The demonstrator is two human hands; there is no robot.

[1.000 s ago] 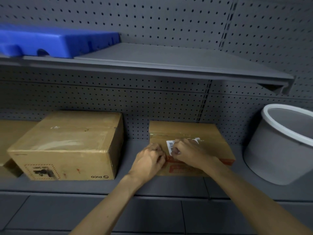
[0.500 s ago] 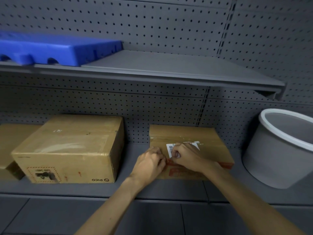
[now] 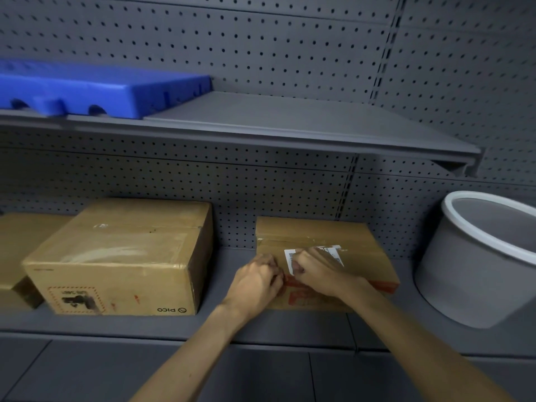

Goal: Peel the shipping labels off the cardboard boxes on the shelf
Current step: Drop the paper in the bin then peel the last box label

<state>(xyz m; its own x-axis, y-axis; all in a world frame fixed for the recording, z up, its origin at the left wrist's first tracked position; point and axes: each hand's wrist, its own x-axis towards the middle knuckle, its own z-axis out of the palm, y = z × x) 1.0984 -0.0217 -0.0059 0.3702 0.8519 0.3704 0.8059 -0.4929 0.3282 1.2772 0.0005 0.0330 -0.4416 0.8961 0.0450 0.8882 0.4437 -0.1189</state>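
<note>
A low cardboard box [image 3: 365, 250] with red print lies on the lower shelf [image 3: 290, 326]. A white shipping label [image 3: 290, 256] with barcodes is stuck on its top. My right hand [image 3: 316, 271] covers the middle of the label, thumb and fingers pinched at its near left corner. My left hand [image 3: 255, 282] rests with curled fingers on the box's near left edge, touching the right hand. A taller cardboard box [image 3: 121, 256] stands to the left; no label shows on it.
A grey bucket [image 3: 475, 262] with a white rim leans at the right of the shelf. Another cardboard box [image 3: 17, 242] sits at the far left. A blue plastic piece [image 3: 95, 88] lies on the upper shelf [image 3: 290, 123]. Pegboard backs the shelves.
Both hands stay on the small box; the right hand has shifted slightly along the label and more of its left edge shows. The view has tilted up a little.
</note>
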